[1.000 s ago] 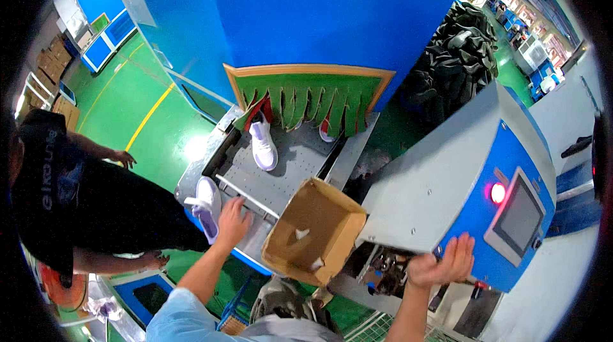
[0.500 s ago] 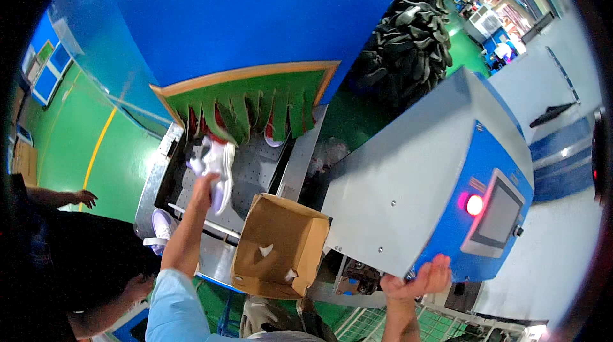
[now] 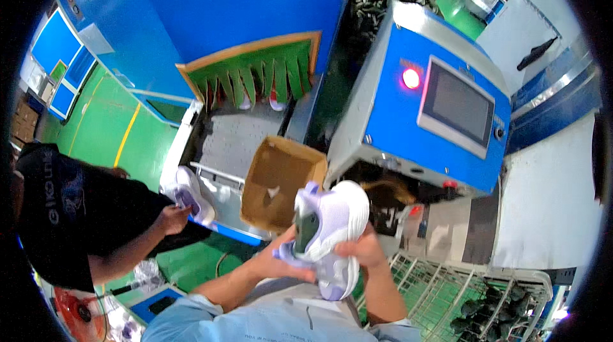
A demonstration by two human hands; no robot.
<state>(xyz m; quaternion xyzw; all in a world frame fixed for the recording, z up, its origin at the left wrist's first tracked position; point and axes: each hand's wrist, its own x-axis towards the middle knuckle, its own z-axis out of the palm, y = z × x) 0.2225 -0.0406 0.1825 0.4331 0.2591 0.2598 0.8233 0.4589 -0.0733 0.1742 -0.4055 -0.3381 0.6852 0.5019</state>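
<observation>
Both hands clamped on a white-and-lilac shoe (image 3: 329, 227), left hand (image 3: 281, 262) underneath, right hand (image 3: 364, 249) on its side, just before an open cardboard box (image 3: 278, 182), co-worker's hand (image 3: 172, 219) on another shoe (image 3: 191, 194)

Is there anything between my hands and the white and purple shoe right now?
Nothing visible. The left hand and the right hand both grip the white and purple shoe directly, left from below, right on its side. A dark insert sticks out of its opening. The open cardboard box sits just beyond.
</observation>
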